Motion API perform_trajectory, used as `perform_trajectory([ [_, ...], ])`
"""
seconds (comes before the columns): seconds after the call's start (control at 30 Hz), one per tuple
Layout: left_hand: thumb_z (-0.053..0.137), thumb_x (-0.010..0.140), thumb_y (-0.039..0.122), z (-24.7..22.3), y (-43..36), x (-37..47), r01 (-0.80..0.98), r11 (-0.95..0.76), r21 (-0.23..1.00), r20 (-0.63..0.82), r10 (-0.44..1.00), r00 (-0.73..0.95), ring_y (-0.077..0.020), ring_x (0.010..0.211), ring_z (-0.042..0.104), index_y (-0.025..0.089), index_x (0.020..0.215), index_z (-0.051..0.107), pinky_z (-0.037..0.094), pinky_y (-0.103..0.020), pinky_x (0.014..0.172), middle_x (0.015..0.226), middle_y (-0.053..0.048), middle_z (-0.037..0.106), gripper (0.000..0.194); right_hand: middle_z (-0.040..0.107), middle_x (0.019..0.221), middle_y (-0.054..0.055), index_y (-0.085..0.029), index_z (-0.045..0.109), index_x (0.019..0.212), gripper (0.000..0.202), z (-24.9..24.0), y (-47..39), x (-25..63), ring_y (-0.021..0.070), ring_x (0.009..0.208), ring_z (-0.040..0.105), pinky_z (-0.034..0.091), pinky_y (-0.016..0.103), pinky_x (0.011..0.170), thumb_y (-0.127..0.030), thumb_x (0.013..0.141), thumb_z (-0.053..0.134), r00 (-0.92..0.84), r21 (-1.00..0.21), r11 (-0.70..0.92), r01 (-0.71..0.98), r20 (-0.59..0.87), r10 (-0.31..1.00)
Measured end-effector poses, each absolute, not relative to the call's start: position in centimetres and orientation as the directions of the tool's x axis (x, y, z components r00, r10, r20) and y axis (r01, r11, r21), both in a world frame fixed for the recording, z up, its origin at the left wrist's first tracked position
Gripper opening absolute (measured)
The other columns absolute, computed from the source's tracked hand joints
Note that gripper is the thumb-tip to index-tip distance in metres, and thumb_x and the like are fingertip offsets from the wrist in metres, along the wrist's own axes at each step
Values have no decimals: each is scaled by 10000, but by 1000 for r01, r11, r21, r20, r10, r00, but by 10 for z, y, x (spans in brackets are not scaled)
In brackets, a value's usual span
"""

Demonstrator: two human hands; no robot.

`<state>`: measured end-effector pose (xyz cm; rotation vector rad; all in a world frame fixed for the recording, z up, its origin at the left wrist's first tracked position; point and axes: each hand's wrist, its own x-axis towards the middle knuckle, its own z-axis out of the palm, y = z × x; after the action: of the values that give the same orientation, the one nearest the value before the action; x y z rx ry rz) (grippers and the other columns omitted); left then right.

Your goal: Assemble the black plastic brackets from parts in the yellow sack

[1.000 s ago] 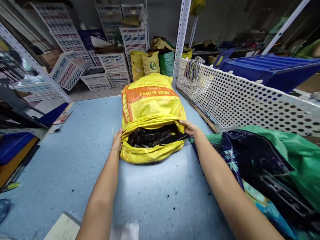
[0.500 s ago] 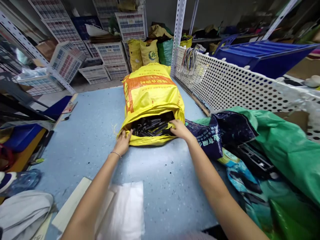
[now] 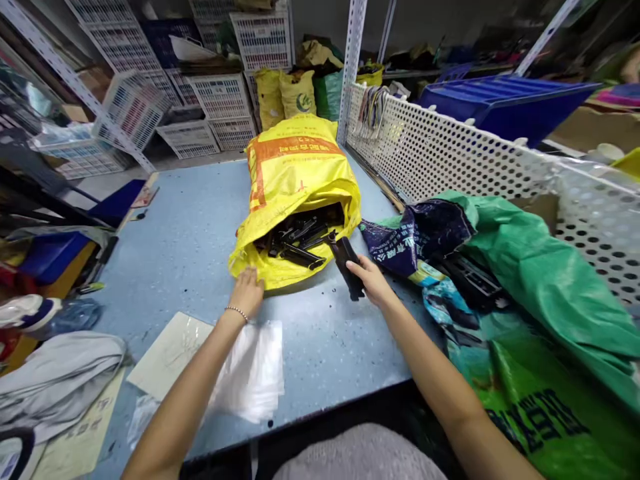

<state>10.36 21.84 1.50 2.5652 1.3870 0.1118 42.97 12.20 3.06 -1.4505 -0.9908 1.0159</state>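
Note:
On the blue table lies a yellow woven sack (image 3: 300,173), its mouth facing me, with several black plastic parts (image 3: 300,233) showing inside. My left hand (image 3: 247,292) has its fingers closed on the near left rim of the sack. My right hand (image 3: 371,277) grips a long black plastic part (image 3: 346,263) just outside the right side of the mouth. The inner end of that part is close to the sack's rim.
Right of the sack lies a green and dark blue sack (image 3: 525,267) with black parts in it, against a white perforated panel (image 3: 450,153). Clear plastic bags (image 3: 255,373) and a pale sheet (image 3: 173,350) lie near my left arm. White crates (image 3: 220,100) stand behind the table (image 3: 185,220).
My right hand has come out of the sack mouth toward me with a black plastic part in it. My left hand stays at the rim; the mouth has sagged and tilted.

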Motion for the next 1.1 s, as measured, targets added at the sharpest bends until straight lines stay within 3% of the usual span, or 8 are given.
perform_trajectory([
  [0.13, 565, 896, 416, 31, 135, 162, 387, -352, 852, 59, 799, 598, -303, 1451, 304, 185, 1478, 323, 248, -491, 1187, 1524, -163, 390, 671, 594, 1115, 91, -195, 523, 1241, 518, 35, 67, 370, 262, 1051, 560, 462, 429, 931, -460, 818, 660, 350, -975, 28, 220, 106, 931],
  [0.2, 606, 874, 466, 35, 103, 185, 66, -78, 995, 35, 869, 493, -288, 1388, 401, 221, 1478, 277, 332, -453, 1144, 1472, -139, 441, 730, 545, 1231, 119, -206, 484, 1316, 567, 37, 45, 345, 270, 1159, 517, 434, 446, 1002, -418, 824, 671, 217, -940, 153, 304, 225, 950],
  [0.37, 621, 869, 426, 39, 59, 190, -358, 384, 851, -208, 873, 441, -197, 978, 639, 241, 1293, 484, 536, -343, 865, 1127, -53, 610, 483, 619, 1082, 73, -222, 537, 1235, 326, 52, 26, 338, 183, 888, 628, 528, 337, 771, -410, 981, 457, -89, -961, 135, 240, 117, 989],
  [0.57, 703, 797, 388, 45, 34, 174, -493, 528, 691, -214, 801, 559, -79, 608, 511, 194, 1101, 552, 457, -197, 506, 798, 22, 502, 391, 609, 888, 49, -210, 559, 936, 239, 76, 40, 350, 194, 853, 561, 433, 332, 784, -418, 978, 448, -30, -765, 198, 613, 229, 973],
  [0.67, 708, 785, 363, 45, 29, 175, -511, 530, 677, -211, 805, 555, -71, 591, 498, 174, 990, 552, 434, -189, 480, 789, 21, 489, 320, 547, 786, 19, -209, 518, 824, 273, 71, 47, 341, 165, 751, 514, 409, 302, 717, -429, 967, 443, -128, -846, 194, 496, 149, 980],
  [0.83, 684, 797, 327, 41, 34, 174, -459, 444, 769, -252, 871, 421, -81, 558, 530, 164, 998, 569, 458, -217, 496, 774, 14, 546, 283, 342, 576, -62, -222, 422, 759, 377, 56, 56, 333, 107, 468, 277, 257, 242, 454, -525, 964, 332, -267, -973, -226, 43, -229, 936],
  [1.0, 632, 805, 343, 41, 46, 167, -535, 467, 704, -291, 877, 382, -78, 590, 537, 161, 1111, 595, 509, -251, 648, 810, 11, 578, 358, 557, 783, 25, -198, 551, 850, 401, 66, 20, 334, 152, 707, 495, 396, 282, 658, -553, 963, 401, -434, -943, 105, 315, -44, 900],
  [1.1, 603, 818, 340, 41, 51, 168, -535, 453, 713, -263, 880, 394, -66, 573, 505, 166, 1083, 619, 516, -300, 773, 811, 14, 566, 318, 556, 817, 31, -195, 529, 819, 333, 64, -9, 324, 163, 757, 492, 380, 303, 711, -479, 968, 437, -459, -859, 215, 465, -26, 888],
])
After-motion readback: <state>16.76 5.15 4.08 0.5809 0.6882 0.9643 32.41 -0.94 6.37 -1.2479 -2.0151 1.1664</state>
